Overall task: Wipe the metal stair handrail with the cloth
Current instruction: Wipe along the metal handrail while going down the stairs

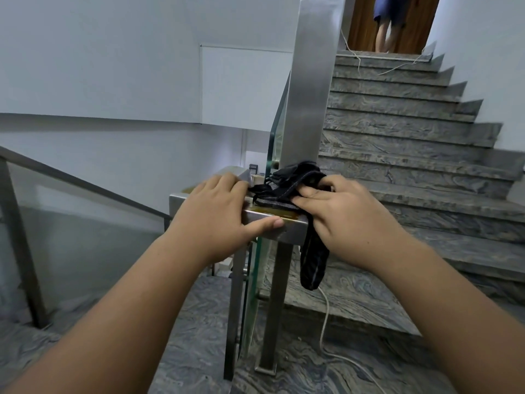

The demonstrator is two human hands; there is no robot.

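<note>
The brushed metal handrail [308,89] climbs beside the stairs and turns into a flat horizontal piece [292,230] at the landing. A dark cloth [287,183] lies bunched on that flat piece, with one end hanging down past its edge. My right hand [338,214] holds the cloth against the rail top, fingers curled into the fabric. My left hand [216,214] rests on the flat piece just left of the cloth, palm on top and thumb along the front face.
Grey marble stairs [412,132] rise on the right to a wooden door, where a person [389,21] stands. A glass panel [277,132] sits under the rail. A white cable [326,322] runs over the landing floor. Another railing [71,177] descends at left.
</note>
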